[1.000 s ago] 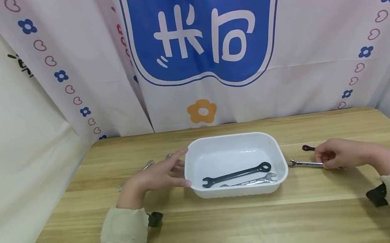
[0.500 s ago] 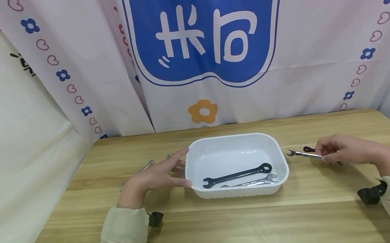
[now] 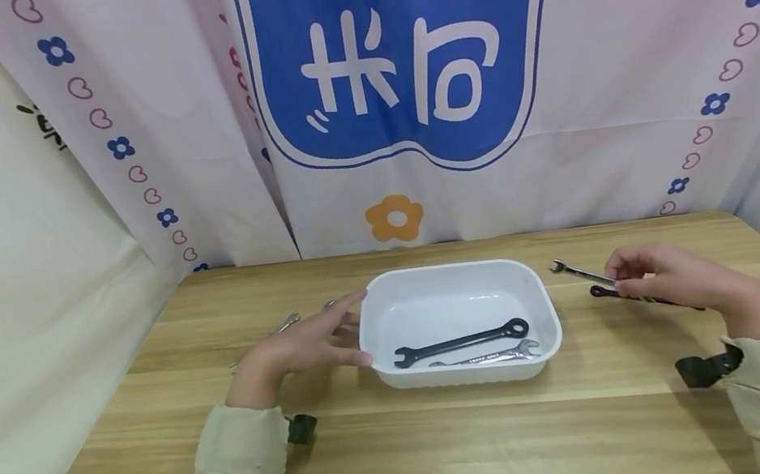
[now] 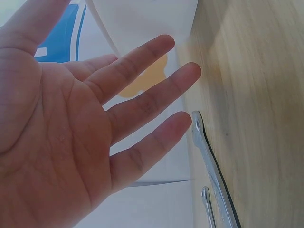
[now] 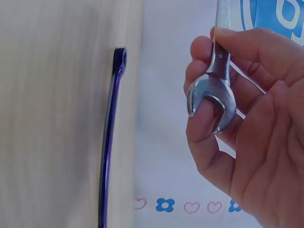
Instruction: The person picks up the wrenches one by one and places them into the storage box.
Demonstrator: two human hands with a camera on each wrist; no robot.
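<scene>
My right hand pinches a silver wrench between thumb and fingers; in the right wrist view the open end of this wrench hangs over the curled fingers. A dark wrench lies on the table under that hand, and its shaft looks purple up close. My left hand touches the left rim of a white plastic basin with straight, spread fingers; its palm holds nothing. Inside the basin lie a black wrench and a silver wrench.
Silver wrenches lie on the wooden table beyond my left hand, one long wrench and a smaller one partly in view. A printed cloth hangs along the table's back edge.
My right hand has lifted the silver wrench off the table and moved it away from me, uncovering more of the dark wrench. The left hand stays at the basin's rim.
</scene>
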